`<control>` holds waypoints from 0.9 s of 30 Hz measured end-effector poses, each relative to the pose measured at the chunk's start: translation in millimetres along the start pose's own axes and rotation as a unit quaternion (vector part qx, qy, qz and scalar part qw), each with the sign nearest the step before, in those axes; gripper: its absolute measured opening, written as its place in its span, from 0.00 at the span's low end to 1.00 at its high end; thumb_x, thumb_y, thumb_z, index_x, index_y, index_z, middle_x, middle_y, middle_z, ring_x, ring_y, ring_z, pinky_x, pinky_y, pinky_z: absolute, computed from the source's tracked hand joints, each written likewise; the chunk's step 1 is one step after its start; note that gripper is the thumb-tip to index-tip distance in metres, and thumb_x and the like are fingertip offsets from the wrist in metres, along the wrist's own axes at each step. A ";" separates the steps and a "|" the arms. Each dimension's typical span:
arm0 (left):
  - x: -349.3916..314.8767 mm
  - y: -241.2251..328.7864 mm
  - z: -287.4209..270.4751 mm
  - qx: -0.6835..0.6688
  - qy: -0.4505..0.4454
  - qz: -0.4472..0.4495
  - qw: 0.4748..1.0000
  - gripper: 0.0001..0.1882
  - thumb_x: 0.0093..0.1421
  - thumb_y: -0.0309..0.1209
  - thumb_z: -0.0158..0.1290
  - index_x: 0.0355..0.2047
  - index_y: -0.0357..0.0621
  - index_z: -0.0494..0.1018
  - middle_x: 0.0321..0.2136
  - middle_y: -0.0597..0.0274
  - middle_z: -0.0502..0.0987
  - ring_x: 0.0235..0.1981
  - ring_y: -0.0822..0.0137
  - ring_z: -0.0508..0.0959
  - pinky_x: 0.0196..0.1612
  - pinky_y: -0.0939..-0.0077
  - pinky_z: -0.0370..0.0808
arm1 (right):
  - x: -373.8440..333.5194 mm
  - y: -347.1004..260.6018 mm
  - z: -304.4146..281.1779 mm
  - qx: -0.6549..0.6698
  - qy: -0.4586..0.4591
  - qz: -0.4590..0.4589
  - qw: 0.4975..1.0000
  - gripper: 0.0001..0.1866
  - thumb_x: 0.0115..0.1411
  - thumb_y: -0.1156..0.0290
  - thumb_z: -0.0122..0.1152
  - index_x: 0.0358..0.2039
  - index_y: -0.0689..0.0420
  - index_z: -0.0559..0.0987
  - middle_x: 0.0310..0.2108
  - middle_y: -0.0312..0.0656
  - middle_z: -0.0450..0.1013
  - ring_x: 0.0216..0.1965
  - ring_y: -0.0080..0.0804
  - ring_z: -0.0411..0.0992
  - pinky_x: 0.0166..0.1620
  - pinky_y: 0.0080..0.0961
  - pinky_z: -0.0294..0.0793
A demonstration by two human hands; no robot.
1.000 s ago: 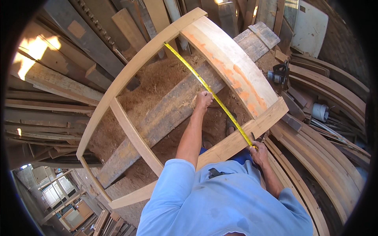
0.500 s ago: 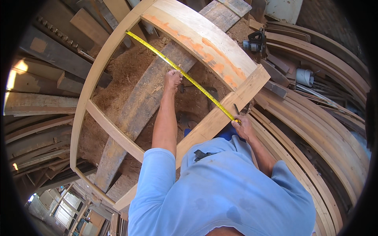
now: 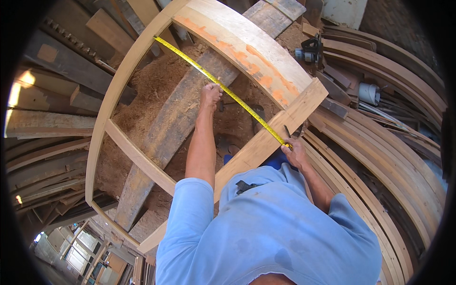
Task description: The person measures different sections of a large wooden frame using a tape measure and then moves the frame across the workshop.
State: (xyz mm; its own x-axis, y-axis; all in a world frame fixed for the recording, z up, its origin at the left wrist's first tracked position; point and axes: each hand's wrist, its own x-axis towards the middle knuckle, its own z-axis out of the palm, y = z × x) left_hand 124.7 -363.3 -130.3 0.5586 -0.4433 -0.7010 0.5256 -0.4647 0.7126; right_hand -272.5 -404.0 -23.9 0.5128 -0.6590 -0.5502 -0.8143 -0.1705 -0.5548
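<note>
A yellow tape measure (image 3: 237, 97) stretches diagonally across a curved wooden frame (image 3: 111, 102), from the frame's far left rail to its near straight rail (image 3: 266, 142). My left hand (image 3: 210, 93) is raised mid-span, pinching the tape from below. My right hand (image 3: 295, 151) presses the tape's near end onto the straight rail. A dark pencil-like object (image 3: 288, 131) lies by that hand. The frame's wide arched top (image 3: 247, 47) shows orange stains.
Sawdust covers the ground (image 3: 156, 85) under the frame, with a thick old beam (image 3: 175, 128) crossing it. Stacked curved wooden strips (image 3: 380, 156) lie at right, planks (image 3: 52, 123) at left. A power tool (image 3: 308, 50) and a white pipe piece (image 3: 368, 92) sit beyond the frame.
The view has shifted, so the frame sits a little lower and nearer. Both hands keep their hold on the tape; the tape stays stretched across the frame.
</note>
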 end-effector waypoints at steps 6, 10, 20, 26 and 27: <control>-27.1 -31.6 -44.9 0.093 0.142 0.071 0.983 0.17 0.61 0.44 0.57 0.35 0.40 0.76 0.23 0.60 0.77 0.28 0.65 0.78 0.34 0.68 0.75 | 3.4 -1.2 -2.9 0.055 -0.091 -0.056 0.993 0.18 0.54 0.63 0.59 0.40 0.64 0.79 0.40 0.55 0.76 0.47 0.54 0.72 0.52 0.42 0.69; -107.4 -51.9 -93.8 0.198 0.280 0.213 0.915 0.23 0.58 0.46 0.59 0.43 0.37 0.74 0.38 0.47 0.78 0.45 0.50 0.77 0.51 0.59 0.71 | 3.5 5.5 8.8 0.021 -0.024 -0.104 0.994 0.17 0.56 0.67 0.59 0.42 0.64 0.79 0.37 0.49 0.76 0.41 0.41 0.74 0.47 0.34 0.72; -346.3 -199.1 -287.3 0.339 0.439 -0.169 0.815 0.48 0.53 0.55 0.60 0.64 0.36 0.55 0.59 0.39 0.66 0.63 0.40 0.62 0.65 0.46 0.56 | 25.5 -103.4 46.7 0.138 -0.157 -0.106 0.972 0.13 0.62 0.72 0.57 0.45 0.62 0.78 0.24 0.32 0.71 0.24 0.16 0.66 0.27 0.18 0.67; -378.6 -292.0 -323.7 0.186 0.159 -0.162 0.956 0.47 0.50 0.59 0.62 0.59 0.34 0.67 0.50 0.42 0.77 0.55 0.51 0.75 0.61 0.62 0.66 | 20.8 -115.5 98.1 0.041 -0.164 -0.195 0.966 0.20 0.60 0.68 0.60 0.50 0.66 0.75 0.28 0.36 0.74 0.27 0.21 0.70 0.31 0.21 0.71; -375.3 -306.4 -330.3 0.150 0.135 -0.142 0.969 0.47 0.50 0.58 0.63 0.59 0.34 0.66 0.51 0.42 0.76 0.56 0.50 0.74 0.62 0.62 0.66 | 14.3 -129.3 101.6 0.017 -0.200 -0.167 0.965 0.25 0.60 0.66 0.61 0.53 0.68 0.73 0.33 0.42 0.75 0.33 0.26 0.72 0.37 0.24 0.73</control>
State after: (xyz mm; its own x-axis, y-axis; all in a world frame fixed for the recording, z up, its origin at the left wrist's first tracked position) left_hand -34.0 198.6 -76.8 0.5884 -0.0667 -0.8058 0.4947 -0.7586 0.4241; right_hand -132.2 -316.9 -23.4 0.8149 -0.2344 -0.5301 -0.5792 -0.2956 -0.7597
